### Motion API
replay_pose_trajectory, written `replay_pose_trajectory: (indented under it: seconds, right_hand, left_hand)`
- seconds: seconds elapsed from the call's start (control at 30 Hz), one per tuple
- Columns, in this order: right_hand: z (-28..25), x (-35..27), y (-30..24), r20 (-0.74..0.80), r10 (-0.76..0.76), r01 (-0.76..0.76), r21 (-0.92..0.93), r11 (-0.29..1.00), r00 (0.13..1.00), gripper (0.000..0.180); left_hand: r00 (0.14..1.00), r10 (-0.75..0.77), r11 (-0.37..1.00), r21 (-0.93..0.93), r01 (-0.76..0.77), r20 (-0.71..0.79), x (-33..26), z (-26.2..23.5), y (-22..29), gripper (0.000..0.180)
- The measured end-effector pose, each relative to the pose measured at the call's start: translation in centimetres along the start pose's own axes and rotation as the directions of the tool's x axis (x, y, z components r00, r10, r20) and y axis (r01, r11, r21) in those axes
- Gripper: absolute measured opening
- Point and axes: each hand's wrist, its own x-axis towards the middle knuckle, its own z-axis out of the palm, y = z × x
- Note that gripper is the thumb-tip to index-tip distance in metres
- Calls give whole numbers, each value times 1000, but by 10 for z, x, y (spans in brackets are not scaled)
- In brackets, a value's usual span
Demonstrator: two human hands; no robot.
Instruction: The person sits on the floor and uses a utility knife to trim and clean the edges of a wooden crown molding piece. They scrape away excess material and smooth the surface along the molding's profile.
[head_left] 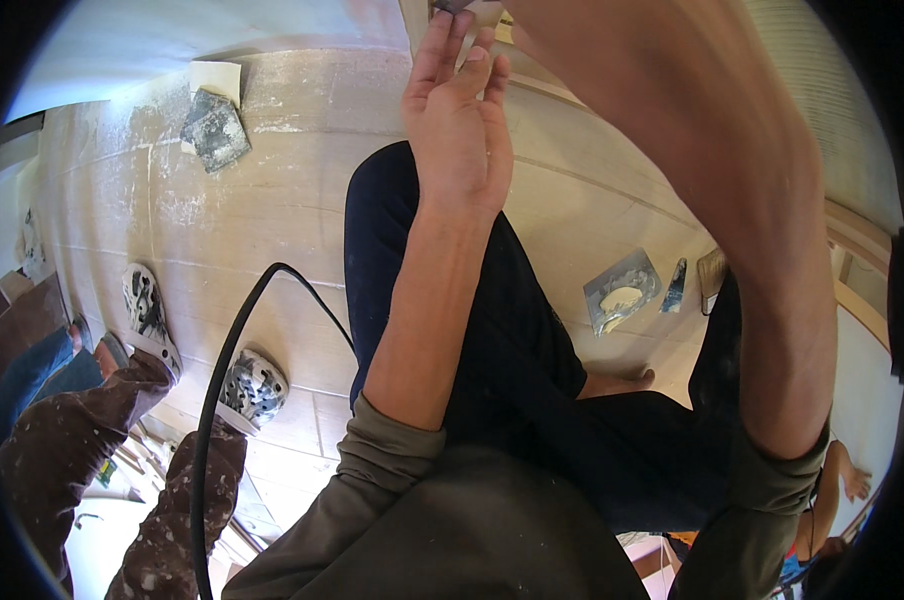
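My left hand (459, 130) reaches up to the top edge, palm showing, its fingers stretched out and the thumb a little bent. Its fingertips meet a small grey thing (454, 5) that the frame cuts off, so its kind cannot be told. My right forearm (722, 150) crosses the upper right and runs out past the top edge; the right hand is out of sight. To the right of my bent knee, a grey plate (610, 311) bearing a lump of cream-coloured putty (622, 300) lies on the floor. Beside it is a smeared putty knife (675, 285).
A putty-stained grey plate (217, 130) lies on pale card at the upper left. A black cable (230, 350) arches at left. Another person's legs in spattered brown trousers (82, 425) and patterned clogs (255, 387) stand nearby. Another hand (854, 480) shows at the right edge.
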Motion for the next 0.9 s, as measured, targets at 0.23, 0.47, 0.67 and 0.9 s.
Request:
replay_pose_trajectory:
  seconds: [0.23,0.47,0.67,0.9]
  right_hand:
    - [-1,-2,1,-24,13,-12,27,1000,1000,5]
    - [-3,-4,4,-36,29,-27,43,999,999,5]
    - [-6,-5,7,-40,39,-37,54,998,998,5]
    - [-11,-7,13,-51,76,-72,78,994,996,5]
  left_hand:
    - [1000,-22,981,-190,25,18,-2,6,1,49]
    - [999,-21,965,-262,32,47,0,3,-2,56]
    - [998,-38,967,-251,47,44,-1,8,-1,63]
    - [1000,-18,976,-215,21,15,-1,8,-4,62]
